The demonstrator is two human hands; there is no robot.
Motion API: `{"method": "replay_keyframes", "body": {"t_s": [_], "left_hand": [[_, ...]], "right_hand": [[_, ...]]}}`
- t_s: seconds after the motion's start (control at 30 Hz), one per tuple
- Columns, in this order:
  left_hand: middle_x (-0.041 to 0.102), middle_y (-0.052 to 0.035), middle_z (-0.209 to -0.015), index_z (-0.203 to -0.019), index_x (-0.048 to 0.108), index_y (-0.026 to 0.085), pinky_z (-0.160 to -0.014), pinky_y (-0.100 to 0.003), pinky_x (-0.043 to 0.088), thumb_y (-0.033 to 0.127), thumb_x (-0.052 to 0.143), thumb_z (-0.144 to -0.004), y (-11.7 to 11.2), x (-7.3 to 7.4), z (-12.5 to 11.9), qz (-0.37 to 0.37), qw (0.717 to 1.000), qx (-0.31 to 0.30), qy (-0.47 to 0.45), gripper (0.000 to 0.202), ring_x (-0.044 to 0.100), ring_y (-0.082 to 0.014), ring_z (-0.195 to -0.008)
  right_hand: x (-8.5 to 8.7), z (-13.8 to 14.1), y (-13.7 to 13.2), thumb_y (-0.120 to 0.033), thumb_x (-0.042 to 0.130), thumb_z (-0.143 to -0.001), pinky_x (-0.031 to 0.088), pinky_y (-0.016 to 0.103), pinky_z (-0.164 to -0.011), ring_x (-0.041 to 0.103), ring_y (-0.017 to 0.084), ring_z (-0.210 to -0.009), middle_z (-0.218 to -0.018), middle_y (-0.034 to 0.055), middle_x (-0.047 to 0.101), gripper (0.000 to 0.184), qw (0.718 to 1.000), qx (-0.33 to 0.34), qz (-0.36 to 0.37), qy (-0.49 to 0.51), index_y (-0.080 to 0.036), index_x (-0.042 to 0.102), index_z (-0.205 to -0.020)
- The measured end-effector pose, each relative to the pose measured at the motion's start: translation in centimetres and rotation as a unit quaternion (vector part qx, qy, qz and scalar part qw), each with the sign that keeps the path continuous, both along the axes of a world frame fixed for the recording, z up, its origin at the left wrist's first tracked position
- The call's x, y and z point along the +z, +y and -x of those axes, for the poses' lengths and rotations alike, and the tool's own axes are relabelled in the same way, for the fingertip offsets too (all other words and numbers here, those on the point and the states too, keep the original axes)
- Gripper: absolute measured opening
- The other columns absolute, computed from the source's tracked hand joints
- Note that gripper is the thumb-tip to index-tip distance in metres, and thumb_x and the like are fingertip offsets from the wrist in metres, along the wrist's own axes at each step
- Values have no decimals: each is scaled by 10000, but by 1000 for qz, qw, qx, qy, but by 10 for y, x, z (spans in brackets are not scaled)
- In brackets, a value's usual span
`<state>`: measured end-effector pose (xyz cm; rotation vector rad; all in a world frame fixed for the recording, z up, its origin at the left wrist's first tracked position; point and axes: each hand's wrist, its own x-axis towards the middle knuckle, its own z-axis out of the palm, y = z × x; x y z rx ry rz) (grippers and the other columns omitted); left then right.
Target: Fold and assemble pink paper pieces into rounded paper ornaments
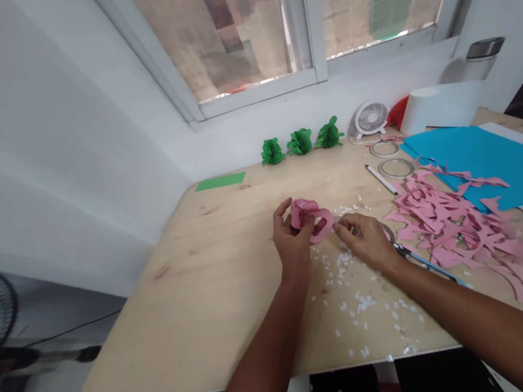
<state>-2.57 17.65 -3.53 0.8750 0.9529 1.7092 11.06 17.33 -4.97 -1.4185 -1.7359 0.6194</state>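
My left hand (291,237) is closed around a looped pink paper piece (323,225), thumb in front and fingers behind. Close to that piece's right edge, my right hand (362,237) has its thumb and fingers pinched together. Whether it grips the paper edge or a tiny bit of something is hidden. Small white paper bits (364,303) lie scattered on the table beneath and in front of both hands. A roll of tape (387,230) sits partly behind my right hand. Beside my right forearm lies a long blue-and-black tool (429,261), partly covered by the arm.
Pink paper scraps (459,220) are heaped on the right by blue sheets (494,157). Tape rolls (396,168), a white marker (380,179) and a small fan (370,118) stand farther back. Three green paper shapes (301,142) line the wall; a green strip (220,181) lies left.
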Motion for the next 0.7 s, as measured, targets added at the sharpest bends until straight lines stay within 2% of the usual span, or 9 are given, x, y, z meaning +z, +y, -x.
{"method": "replay_keyframes", "body": {"t_s": [0.07,0.13,0.2,0.3,0.43,0.57,0.63,0.7], "left_hand": [[643,-27,-902,-1098,521,221,-713,-343,566,242,767,-612,0,1,1,0,1000,-8,-7,545,635,-145,-769],[639,-25,-907,-1072,534,219,-719,-340,564,230,771,-606,1,1,1,0,1000,-13,-21,523,631,-147,-785],[635,-25,-920,-1053,543,216,-722,-334,561,223,776,-597,1,2,2,1,999,-14,-35,512,629,-145,-792],[632,-25,-920,-1028,552,208,-692,-294,550,235,775,-597,3,1,3,6,999,-20,-48,486,623,-134,-772],[627,-11,-876,-962,570,191,-637,-246,529,216,763,-599,5,1,5,19,996,-58,-62,412,603,-111,-716],[626,-8,-828,-899,581,171,-637,-236,518,190,750,-593,6,2,5,37,994,-83,-62,350,592,-105,-690],[626,-10,-836,-881,584,168,-635,-231,512,188,743,-596,6,3,5,40,993,-92,-59,327,594,-109,-704],[627,-8,-838,-882,583,170,-626,-231,510,189,739,-598,5,3,6,44,991,-111,-56,324,594,-112,-709]], "right_hand": [[0,1,-1,-287,491,-758,331,244,-533,505,140,-554,-548,-18,532,205,1000,10,10,14,-203,521,-574],[-1,2,-1,-225,499,-726,352,231,-552,528,134,-581,-603,-24,567,84,999,24,2,29,-203,569,-684],[-2,3,-2,-193,495,-713,354,226,-543,525,127,-554,-594,-36,566,109,999,33,10,23,-206,593,-758],[-2,2,-1,-226,473,-754,339,234,-507,500,128,-488,-517,-39,536,137,999,31,32,-4,-206,602,-716],[1,0,-2,-233,457,-777,411,254,-627,603,170,-699,-737,16,662,203,999,-12,-29,11,-204,641,-858],[5,0,-3,-248,480,-779,395,255,-553,549,148,-524,-556,-30,584,211,998,-51,-11,18,-210,643,-908],[5,1,-3,-243,507,-762,423,264,-595,582,160,-603,-636,-12,616,231,998,-41,-25,35,-203,631,-954],[4,0,-2,-236,522,-756,453,289,-710,612,185,-789,-837,37,661,267,996,-22,-61,60,-192,615,-1003]]}}
